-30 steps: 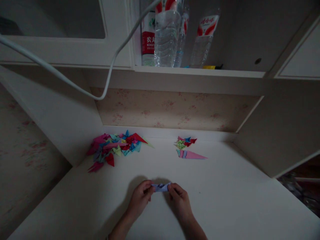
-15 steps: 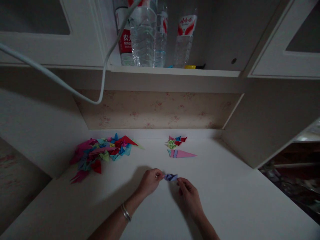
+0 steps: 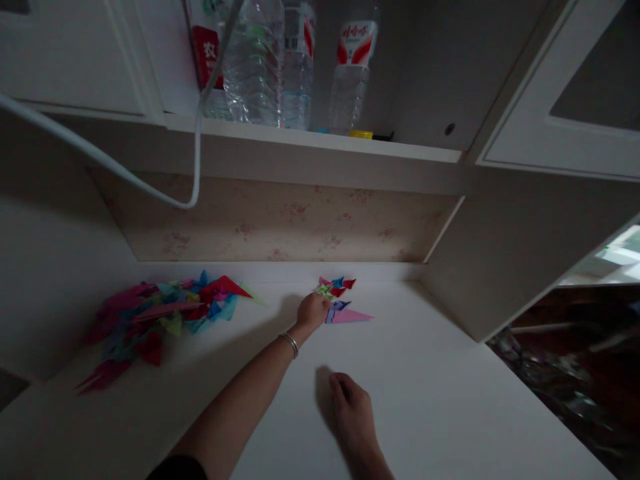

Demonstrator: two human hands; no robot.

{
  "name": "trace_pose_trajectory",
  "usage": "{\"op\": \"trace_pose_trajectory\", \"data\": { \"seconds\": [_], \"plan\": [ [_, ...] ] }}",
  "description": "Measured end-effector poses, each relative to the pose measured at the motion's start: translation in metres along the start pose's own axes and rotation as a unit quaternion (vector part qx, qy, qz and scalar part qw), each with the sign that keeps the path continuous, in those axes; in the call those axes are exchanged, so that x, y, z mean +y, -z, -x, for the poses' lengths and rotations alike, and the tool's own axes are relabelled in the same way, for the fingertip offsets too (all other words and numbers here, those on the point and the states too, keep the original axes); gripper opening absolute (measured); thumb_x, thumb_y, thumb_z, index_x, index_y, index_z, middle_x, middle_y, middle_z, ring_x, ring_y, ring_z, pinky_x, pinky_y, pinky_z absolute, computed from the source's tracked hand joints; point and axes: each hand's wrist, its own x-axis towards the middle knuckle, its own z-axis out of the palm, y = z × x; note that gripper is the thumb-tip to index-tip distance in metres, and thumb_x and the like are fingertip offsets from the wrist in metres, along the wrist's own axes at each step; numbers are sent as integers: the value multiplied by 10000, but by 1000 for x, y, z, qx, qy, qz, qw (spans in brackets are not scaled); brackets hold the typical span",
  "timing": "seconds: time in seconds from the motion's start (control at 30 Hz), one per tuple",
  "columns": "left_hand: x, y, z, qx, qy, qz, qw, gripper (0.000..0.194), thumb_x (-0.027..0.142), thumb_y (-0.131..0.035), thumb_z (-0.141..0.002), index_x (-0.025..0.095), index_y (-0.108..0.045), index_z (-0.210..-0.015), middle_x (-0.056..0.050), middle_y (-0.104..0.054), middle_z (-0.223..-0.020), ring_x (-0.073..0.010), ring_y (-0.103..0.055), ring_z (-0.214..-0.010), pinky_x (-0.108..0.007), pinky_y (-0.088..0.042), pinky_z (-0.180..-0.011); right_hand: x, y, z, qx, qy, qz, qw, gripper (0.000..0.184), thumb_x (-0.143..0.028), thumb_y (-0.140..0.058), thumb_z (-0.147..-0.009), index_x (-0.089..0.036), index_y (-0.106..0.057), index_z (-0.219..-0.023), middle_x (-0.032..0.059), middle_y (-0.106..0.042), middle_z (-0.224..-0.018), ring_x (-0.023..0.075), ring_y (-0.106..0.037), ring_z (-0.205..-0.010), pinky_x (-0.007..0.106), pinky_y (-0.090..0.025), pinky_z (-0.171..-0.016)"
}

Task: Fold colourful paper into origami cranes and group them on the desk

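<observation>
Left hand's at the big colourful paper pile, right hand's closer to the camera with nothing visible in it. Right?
One miss: the left hand isn't at the big colourful paper pile. The head view shows it at the purple folded paper by the pink paper cone. The right hand is as you say.

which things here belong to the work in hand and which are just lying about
In the work:
purple folded paper at the left hand
pink pointed paper near it
small paper cluster
colourful paper pile, probably

Lying about:
clear bottles
white cable
yellow object
</observation>
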Motion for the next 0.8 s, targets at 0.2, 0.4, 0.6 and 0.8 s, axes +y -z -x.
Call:
{"op": "trace_pose_trajectory", "data": {
  "seconds": [0.2, 0.4, 0.6, 0.8],
  "plan": [
    [11, -12, -27, -6, 17, -43, 999, 228, 299, -530, -872, 246, -751, -899, -67, -741, -994, -192, -657, -948, -244, -450, -780, -4, -1, 1, -11, -17, 48, 999, 415, -491, -395, -910, -225, -711, -864, 22, -716, -715, 168, -624, -646, 217, -386, -586],
    [11, -24, -35, -14, 30, -61, 998, 220, 288, -538, -870, 237, -751, -896, -86, -732, -1014, -215, -659, -964, -269, -458, -796, -9, -1, 0, -7, -21, 83, 996, 416, -466, -392, -913, -220, -722, -856, 39, -719, -707, 167, -625, -630, 218, -367, -560],
    [12, -31, -33, -17, 49, -62, 997, 237, 308, -543, -864, 214, -756, -908, -133, -729, -998, -262, -662, -956, -299, -465, -748, -13, 0, 1, -1, -11, 75, 997, 405, -462, -406, -908, -220, -713, -802, 42, -718, -700, 171, -620, -609, 231, -361, -553],
    [12, -31, -34, -3, 75, -60, 995, 230, 325, -559, -863, 193, -739, -916, -151, -721, -1011, -262, -661, -947, -289, -455, -723, -11, -1, 1, 2, -2, 92, 996, 393, -423, -398, -917, -217, -706, -784, 44, -715, -693, 166, -619, -610, 232, -354, -553]
  ]
}}
